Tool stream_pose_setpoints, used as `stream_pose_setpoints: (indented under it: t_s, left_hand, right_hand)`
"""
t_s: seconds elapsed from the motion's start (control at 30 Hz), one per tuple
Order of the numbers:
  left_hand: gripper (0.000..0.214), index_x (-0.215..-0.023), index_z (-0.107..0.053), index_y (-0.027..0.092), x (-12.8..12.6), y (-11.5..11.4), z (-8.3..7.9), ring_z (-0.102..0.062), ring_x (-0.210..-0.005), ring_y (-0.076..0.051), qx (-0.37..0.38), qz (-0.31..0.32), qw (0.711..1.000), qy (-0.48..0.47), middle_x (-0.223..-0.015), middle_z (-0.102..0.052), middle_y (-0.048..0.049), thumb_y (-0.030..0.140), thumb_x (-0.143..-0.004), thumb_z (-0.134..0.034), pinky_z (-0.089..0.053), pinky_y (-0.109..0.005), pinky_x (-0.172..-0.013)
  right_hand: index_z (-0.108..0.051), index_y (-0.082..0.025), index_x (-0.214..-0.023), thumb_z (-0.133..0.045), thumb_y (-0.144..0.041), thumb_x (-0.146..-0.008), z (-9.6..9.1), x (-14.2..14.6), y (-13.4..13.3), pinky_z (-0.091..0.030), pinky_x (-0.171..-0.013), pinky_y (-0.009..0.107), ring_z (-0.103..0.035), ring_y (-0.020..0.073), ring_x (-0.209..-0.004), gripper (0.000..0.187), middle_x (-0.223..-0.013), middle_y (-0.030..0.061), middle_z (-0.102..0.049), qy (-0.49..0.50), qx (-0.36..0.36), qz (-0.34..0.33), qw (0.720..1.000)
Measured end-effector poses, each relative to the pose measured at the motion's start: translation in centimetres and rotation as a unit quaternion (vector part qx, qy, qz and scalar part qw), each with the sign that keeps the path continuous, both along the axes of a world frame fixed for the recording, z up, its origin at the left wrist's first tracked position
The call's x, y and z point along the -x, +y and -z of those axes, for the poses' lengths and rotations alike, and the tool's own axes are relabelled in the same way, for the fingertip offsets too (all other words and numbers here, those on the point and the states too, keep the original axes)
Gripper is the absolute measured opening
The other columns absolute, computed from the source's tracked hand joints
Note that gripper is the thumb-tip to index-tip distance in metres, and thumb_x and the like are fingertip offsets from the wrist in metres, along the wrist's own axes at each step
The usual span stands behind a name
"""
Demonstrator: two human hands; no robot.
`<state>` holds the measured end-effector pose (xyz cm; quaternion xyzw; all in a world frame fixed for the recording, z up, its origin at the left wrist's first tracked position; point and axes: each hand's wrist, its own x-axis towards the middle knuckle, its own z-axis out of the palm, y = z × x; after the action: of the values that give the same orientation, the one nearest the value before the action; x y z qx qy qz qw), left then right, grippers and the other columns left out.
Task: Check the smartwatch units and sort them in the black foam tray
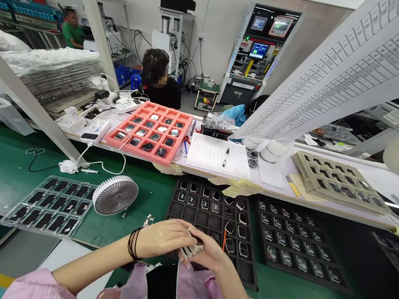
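Here we are at the green bench, and the **left hand** (pixel 160 237) and **right hand** (pixel 209 255) are pressed close together, fingers curled narrowly around a **small pale stack of rectangular frames** (pixel 191 249)! That stack sits between the palms, its long axis slanting up and to the right, just in front of the person's pink striped smock.

Right ahead lies a **black compartment tray of watch-shaped parts** (pixel 208 219), with the right hand overlapping its near edge. Beside it is a **second black tray of watch-shaped parts** (pixel 297 245). Over on the left, a **round grey-and-white desk fan** (pixel 115 195) leans beside a **clear plastic tray with dark panels** (pixel 48 208).

Farther up the bench are a **salmon-pink foam tray** (pixel 183 132), a **beige moulded tray** (pixel 338 182) and a **ruled paper form with a black pen on it** (pixel 213 154). Any writing on that form is too small to read from here!
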<state>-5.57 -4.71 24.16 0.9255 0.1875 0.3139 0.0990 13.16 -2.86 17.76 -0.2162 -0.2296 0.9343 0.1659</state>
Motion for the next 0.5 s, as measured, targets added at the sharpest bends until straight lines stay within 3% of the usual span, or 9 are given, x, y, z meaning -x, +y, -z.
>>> stream_pose_setpoints:
  t_s: [0.07, 0.13, 0.3, 0.37, 0.5]
  left_hand:
    - [0.023, -0.110, -0.054, 0.011, 0.0, 0.0, 0.0, -0.064, -0.094, -0.018, 0.043, 0.005, 0.999, 0.002, -0.093, -0.070, -0.0122, 0.009, -0.094, -0.037, -0.049, -0.031, -0.089]
    - [0.019, -0.109, -0.055, 0.014, 0.0, -0.1, 0.4, -0.064, -0.094, -0.017, 0.147, -0.002, 0.989, -0.017, -0.091, -0.070, -0.0088, 0.015, -0.093, -0.045, -0.049, -0.029, -0.086]
    - [0.052, -0.108, -0.053, 0.018, -0.6, -0.8, 2.6, -0.060, -0.084, -0.014, 0.424, -0.036, 0.899, -0.101, -0.094, -0.063, -0.0038, 0.040, -0.068, -0.078, -0.050, -0.026, -0.075]
    - [0.060, -0.110, -0.051, 0.018, -0.9, -1.1, 3.5, -0.058, -0.086, -0.014, 0.477, -0.030, 0.871, -0.115, -0.103, -0.060, -0.0059, 0.041, -0.064, -0.080, -0.049, -0.026, -0.073]
    - [0.076, -0.121, -0.045, 0.020, -1.2, -1.1, 4.5, -0.058, -0.103, -0.020, 0.518, 0.034, 0.848, -0.110, -0.114, -0.061, -0.0101, 0.039, -0.059, -0.083, -0.047, -0.031, -0.081]
  right_hand:
    - [-0.048, -0.022, -0.122, -0.056, -0.043, -0.083, -0.4, -0.2, -0.1, -0.042, -0.049, 0.028, -0.064, 0.0205, -0.058, 0.045, -0.071, 0.0023, -0.066, -0.018, -0.011, -0.017, 1.000]
    - [-0.056, -0.019, -0.107, -0.059, -0.047, -0.079, -0.4, -0.4, -0.4, -0.043, -0.049, 0.028, -0.064, 0.0204, -0.058, 0.040, -0.074, 0.0040, -0.067, -0.025, -0.009, -0.052, 0.998]
    - [-0.064, -0.007, -0.082, -0.059, -0.057, -0.075, 1.0, -0.2, -2.2, -0.042, -0.049, 0.028, -0.062, 0.0182, -0.054, 0.050, -0.074, 0.0091, -0.067, -0.002, 0.023, -0.157, 0.987]
    - [-0.064, -0.006, -0.080, -0.057, -0.058, -0.075, 1.9, -0.1, -2.9, -0.041, -0.049, 0.028, -0.061, 0.0177, -0.053, 0.053, -0.075, 0.0092, -0.067, 0.010, 0.042, -0.161, 0.986]
    - [-0.062, -0.006, -0.082, -0.054, -0.058, -0.079, 2.5, 0.2, -4.0, -0.040, -0.049, 0.028, -0.061, 0.0175, -0.050, 0.053, -0.076, 0.0093, -0.068, 0.031, 0.058, -0.169, 0.983]
